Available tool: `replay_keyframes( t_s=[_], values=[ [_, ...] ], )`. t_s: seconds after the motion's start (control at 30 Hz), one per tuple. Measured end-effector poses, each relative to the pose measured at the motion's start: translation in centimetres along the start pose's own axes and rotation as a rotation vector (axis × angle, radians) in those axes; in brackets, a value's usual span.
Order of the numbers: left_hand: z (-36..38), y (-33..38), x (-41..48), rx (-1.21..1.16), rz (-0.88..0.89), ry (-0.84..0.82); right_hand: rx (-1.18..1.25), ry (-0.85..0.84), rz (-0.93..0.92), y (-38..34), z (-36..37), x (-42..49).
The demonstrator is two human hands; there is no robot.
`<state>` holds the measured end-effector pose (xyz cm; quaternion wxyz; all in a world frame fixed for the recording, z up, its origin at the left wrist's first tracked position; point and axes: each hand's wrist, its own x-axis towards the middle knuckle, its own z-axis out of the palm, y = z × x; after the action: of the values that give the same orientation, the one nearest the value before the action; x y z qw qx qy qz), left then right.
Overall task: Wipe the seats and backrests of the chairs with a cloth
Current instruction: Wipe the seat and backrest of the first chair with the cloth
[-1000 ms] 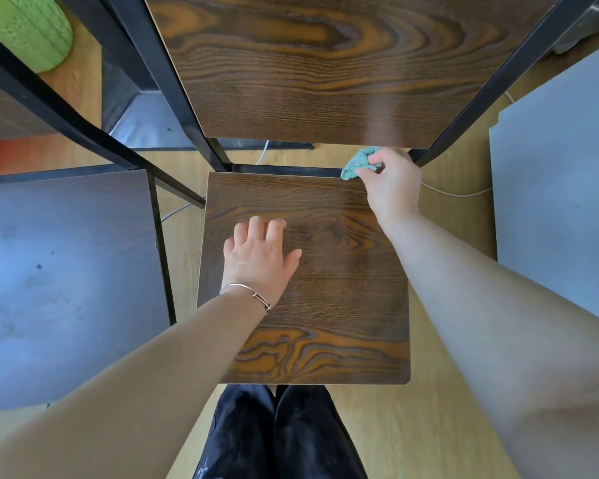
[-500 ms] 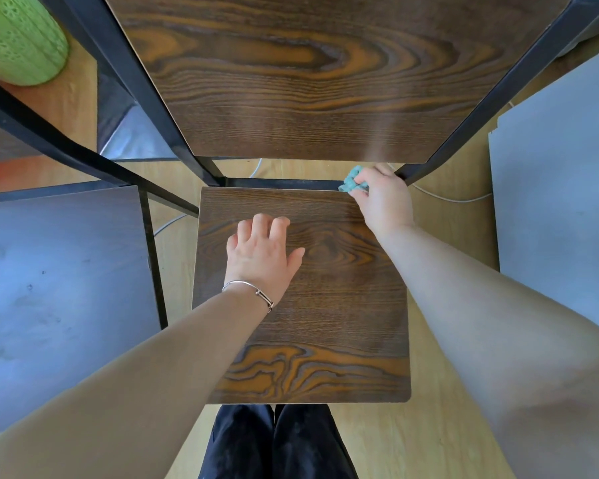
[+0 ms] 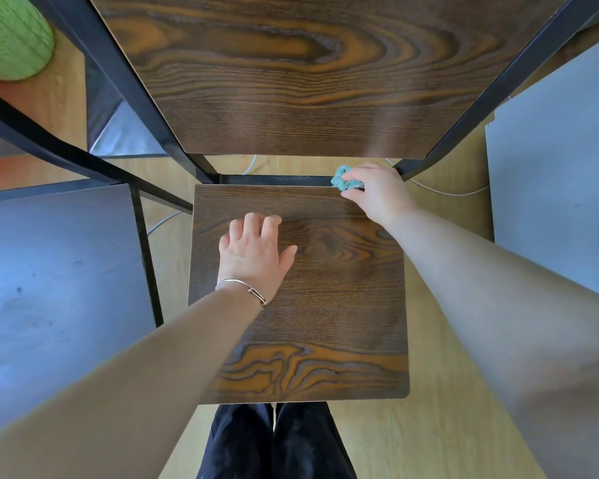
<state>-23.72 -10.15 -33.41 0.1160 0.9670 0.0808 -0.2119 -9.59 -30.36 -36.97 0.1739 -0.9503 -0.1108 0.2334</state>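
Observation:
A dark wood-grain chair seat (image 3: 343, 305) lies below me, its matching backrest (image 3: 308, 74) rising at the top between black metal posts. My right hand (image 3: 377, 195) grips a bunched teal cloth (image 3: 343, 179) at the seat's back right corner, against the rear black rail. My left hand (image 3: 253, 250) rests on the seat's left middle, palm down with the fingertips bent onto the wood; a thin bracelet circles that wrist.
A second chair's seat (image 3: 56, 288) stands close on the left, its black frame (image 3: 83, 157) crossing toward the middle. A grey panel (image 3: 561, 184) is on the right. A green cylinder (image 3: 11, 39) sits top left. White cable (image 3: 443, 190) runs over the light wood floor.
My right hand with the cloth has stayed at the seat's back right corner, shifting only slightly. The view has moved, so the seat and backrest sit lower in frame. My left hand remains in place.

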Motion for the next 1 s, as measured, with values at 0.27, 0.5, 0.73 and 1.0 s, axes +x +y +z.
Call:
replay_keyframes(
  t_s=[0.27, 0.5, 0.73, 1.0],
  values=[
    [0.2, -1.4, -0.4, -0.012, -0.027, -0.017, 0.017, -0.015, -0.004, -0.9, 0.1, 0.3],
    [0.3, -3.9, -1.0, -0.049, -0.093, 0.006, 0.082, -0.128, -0.156, -8.8, 2.9, 2.7],
    [-0.7, -8.1, -1.3, -0.055, -0.157, 0.041, 0.148, -0.206, -0.153, -17.4, 6.2, 5.6],
    [-1.2, -10.2, -2.0, -0.038, -0.165, 0.050, 0.094, -0.280, -0.117, -17.1, 5.0, 5.9]
  ],
)
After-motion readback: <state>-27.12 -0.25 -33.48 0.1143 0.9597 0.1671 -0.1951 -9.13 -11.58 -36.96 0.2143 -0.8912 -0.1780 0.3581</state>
